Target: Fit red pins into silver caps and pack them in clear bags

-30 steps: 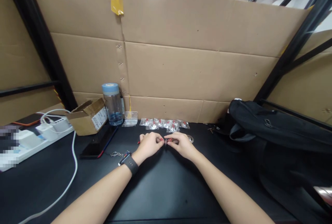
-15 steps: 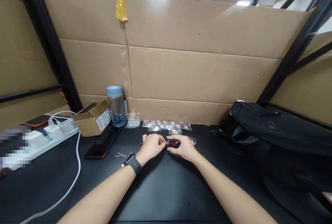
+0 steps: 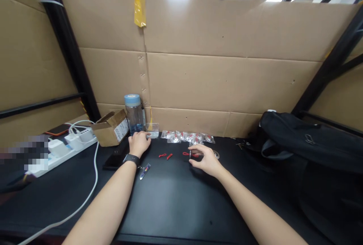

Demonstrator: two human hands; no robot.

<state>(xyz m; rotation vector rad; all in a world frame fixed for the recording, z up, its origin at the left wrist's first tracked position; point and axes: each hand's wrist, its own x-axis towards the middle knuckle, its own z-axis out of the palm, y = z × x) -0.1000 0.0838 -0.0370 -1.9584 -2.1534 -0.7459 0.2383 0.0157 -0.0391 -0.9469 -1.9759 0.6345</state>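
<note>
My right hand is closed on a thin round silver disc, held on edge between thumb and fingers. A red cord loop shows beside the disc. My left hand lies at the near edge of some clear plastic bags, its fingers reaching over them; nothing is lifted. Two short red cord loops lie on the black tabletop between my hands. Several bagged silver discs with red cords lie in a row beyond. Another silver disc sits partly hidden behind my right hand.
A water bottle, an open cardboard box and a dark phone stand or lie at left. Nearer is a nail clipper. A white power strip trails a cable. A black backpack fills the right side before a cardboard wall.
My left hand has left the disc and moved left to the plastic bags, uncovering the red cords and nail clipper. My right hand still holds the disc. The view has shifted slightly.
</note>
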